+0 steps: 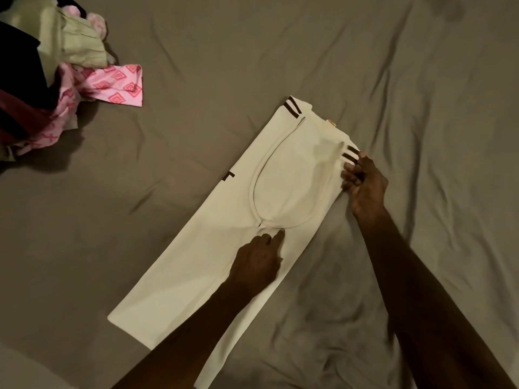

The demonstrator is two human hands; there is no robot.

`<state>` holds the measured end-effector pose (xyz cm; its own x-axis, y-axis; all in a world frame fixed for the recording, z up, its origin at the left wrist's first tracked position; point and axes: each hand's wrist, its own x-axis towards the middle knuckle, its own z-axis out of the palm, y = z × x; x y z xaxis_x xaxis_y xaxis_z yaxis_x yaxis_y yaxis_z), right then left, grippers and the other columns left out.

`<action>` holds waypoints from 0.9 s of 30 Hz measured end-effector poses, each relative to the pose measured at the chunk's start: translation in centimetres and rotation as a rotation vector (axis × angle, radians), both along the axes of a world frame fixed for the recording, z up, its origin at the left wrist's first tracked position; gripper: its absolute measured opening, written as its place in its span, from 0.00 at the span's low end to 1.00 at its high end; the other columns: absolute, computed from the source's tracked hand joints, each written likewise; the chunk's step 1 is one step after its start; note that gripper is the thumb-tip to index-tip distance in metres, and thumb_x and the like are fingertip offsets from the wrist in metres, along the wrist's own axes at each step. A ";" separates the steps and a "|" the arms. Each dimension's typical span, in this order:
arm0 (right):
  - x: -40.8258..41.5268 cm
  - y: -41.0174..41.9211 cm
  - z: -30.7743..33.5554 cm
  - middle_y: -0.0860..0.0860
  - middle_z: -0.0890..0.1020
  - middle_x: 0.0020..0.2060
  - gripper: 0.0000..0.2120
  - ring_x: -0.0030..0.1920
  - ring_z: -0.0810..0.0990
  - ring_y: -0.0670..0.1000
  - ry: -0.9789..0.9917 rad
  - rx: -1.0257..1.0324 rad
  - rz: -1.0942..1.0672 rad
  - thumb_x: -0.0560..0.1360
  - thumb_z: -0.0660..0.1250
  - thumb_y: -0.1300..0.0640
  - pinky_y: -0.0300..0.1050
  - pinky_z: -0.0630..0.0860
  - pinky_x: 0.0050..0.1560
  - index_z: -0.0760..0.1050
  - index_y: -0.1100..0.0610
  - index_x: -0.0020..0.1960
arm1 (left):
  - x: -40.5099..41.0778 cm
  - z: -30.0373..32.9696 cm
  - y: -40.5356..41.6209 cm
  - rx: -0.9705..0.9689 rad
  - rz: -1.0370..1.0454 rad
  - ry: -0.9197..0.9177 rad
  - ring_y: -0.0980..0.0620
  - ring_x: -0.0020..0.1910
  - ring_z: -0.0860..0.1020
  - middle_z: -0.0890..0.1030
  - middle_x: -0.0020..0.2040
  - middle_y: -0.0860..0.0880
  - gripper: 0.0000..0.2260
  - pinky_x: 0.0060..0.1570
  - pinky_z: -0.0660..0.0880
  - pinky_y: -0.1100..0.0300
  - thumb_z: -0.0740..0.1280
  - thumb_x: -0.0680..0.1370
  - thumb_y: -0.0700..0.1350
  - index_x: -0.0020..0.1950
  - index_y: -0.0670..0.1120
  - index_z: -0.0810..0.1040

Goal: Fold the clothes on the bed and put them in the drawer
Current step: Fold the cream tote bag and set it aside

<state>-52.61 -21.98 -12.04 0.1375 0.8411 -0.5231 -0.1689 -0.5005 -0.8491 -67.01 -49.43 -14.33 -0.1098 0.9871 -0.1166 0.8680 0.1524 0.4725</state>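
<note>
Pressing: left hand lies on the cream shirt, index finger stretched out, its tip touching the fabric just below the neckline seam; other fingers loosely bent, gripping nothing.
Right hand: right hand at the shirt's right edge, fingers curled and pinching the folded-in sleeve just below its two dark stripes.
Shirt: cream, lies flat on the bed sheet, folded into a long narrow strip running diagonally from lower left to upper right; both hands touch it.
Neckline: rounded collar band curves between the two hands, its lowest point just ahead of the left index fingertip.
Stripes: one dark striped cuff right at the right fingertips; second striped cuff at the far top corner, well beyond both hands.
Dark print: small dark mark peeks at the shirt's left edge, far side of the left fingers.
Tag: small tan tag near the top edge, beyond the right fingertips.
Pile: unfolded clothes pile at the upper left, well apart from both hands; pink diamond-patterned cloth, pale green garment, dark pieces.
Sheet: grey-brown, wrinkled, under everything.
Drawer: cannot tell, out of view.
</note>
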 end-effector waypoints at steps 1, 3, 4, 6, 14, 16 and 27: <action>-0.4 -0.2 -0.3 0.55 0.82 0.38 0.12 0.32 0.79 0.50 -0.117 0.023 0.032 0.72 0.75 0.54 0.45 0.73 0.30 0.80 0.60 0.51 | -0.1 0.1 -0.4 -0.002 0.013 0.018 0.47 0.43 0.79 0.78 0.49 0.49 0.29 0.33 0.73 0.56 0.72 0.76 0.51 0.76 0.47 0.71; -0.5 -1.5 -1.3 0.54 0.82 0.42 0.14 0.36 0.80 0.50 -0.528 0.167 0.145 0.68 0.75 0.57 0.55 0.80 0.40 0.79 0.59 0.52 | -0.3 0.1 -1.8 -0.001 0.049 0.036 0.50 0.41 0.77 0.77 0.47 0.51 0.29 0.30 0.71 0.59 0.73 0.74 0.51 0.75 0.48 0.73; -0.1 -2.5 -2.0 0.55 0.82 0.48 0.17 0.44 0.81 0.52 -0.725 0.272 0.275 0.68 0.75 0.57 0.57 0.80 0.50 0.79 0.59 0.56 | -0.4 0.1 -2.7 0.002 0.061 0.037 0.51 0.40 0.77 0.77 0.47 0.52 0.29 0.30 0.71 0.59 0.73 0.73 0.50 0.74 0.48 0.74; 0.8 -4.6 -3.6 0.60 0.76 0.65 0.24 0.63 0.77 0.59 -1.111 0.516 0.614 0.75 0.73 0.53 0.55 0.74 0.63 0.75 0.60 0.68 | -0.7 0.0 -4.6 0.023 0.064 0.039 0.52 0.40 0.77 0.77 0.47 0.52 0.28 0.30 0.72 0.59 0.74 0.73 0.50 0.73 0.48 0.75; 1.8 -8.4 -5.7 0.68 0.64 0.77 0.29 0.75 0.66 0.69 -1.318 0.471 0.716 0.85 0.53 0.48 0.65 0.65 0.74 0.60 0.62 0.81 | -6.0 0.7 -11.9 -0.014 0.125 -0.039 0.52 0.41 0.79 0.79 0.46 0.53 0.21 0.31 0.77 0.57 0.63 0.80 0.51 0.73 0.50 0.76; 1.6 -12.4 -4.5 0.68 0.67 0.75 0.26 0.73 0.68 0.69 -1.262 0.515 0.654 0.84 0.56 0.53 0.64 0.66 0.74 0.63 0.63 0.79 | -7.7 1.4 -14.4 -0.014 0.059 -0.028 0.51 0.45 0.80 0.81 0.49 0.53 0.21 0.36 0.79 0.57 0.63 0.79 0.46 0.72 0.50 0.77; 3.6 -46.0 -3.9 0.57 0.67 0.78 0.25 0.72 0.71 0.61 -1.019 0.709 1.231 0.81 0.63 0.52 0.55 0.67 0.67 0.70 0.48 0.78 | -21.4 6.1 -24.0 -0.309 0.035 0.178 0.55 0.56 0.76 0.77 0.57 0.61 0.15 0.57 0.69 0.55 0.59 0.80 0.68 0.57 0.61 0.77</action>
<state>-48.98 -67.97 -15.92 -0.6902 0.7060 -0.1585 0.6852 0.5672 -0.4569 -88.38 -73.45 -8.22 -0.1885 0.9036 -0.3847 0.9244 0.2955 0.2412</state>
